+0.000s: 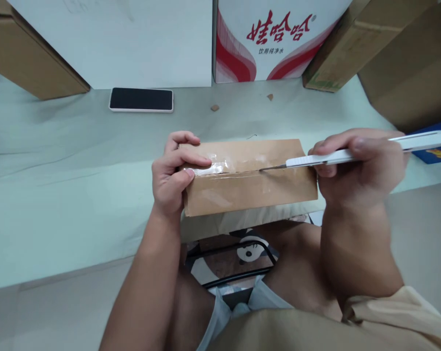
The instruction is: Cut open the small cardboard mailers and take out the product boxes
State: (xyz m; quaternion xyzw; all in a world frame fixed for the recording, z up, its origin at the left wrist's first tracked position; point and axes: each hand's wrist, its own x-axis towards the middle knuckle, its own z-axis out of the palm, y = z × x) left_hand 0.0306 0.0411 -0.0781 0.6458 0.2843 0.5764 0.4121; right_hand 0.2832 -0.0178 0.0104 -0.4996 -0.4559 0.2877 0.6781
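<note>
A brown cardboard box (253, 187) is held at the front edge of the table. Along its upper face runs a seam with clear tape, shiny near the left end. My left hand (176, 170) grips the box's left end, thumb and fingers closed on it. In my right hand (359, 165) is a white utility knife (337, 158), fingers wrapped round its handle. The thin blade points left and its tip meets the seam near the middle of the box. The inside of the box is hidden.
A phone (141, 99) lies on the pale green tabletop (77, 161). Behind stand a white panel or box (143, 44), a red-and-white carton (275, 44) and brown cardboard boxes (337, 53). Two small cardboard scraps (215, 107) lie beyond my hands.
</note>
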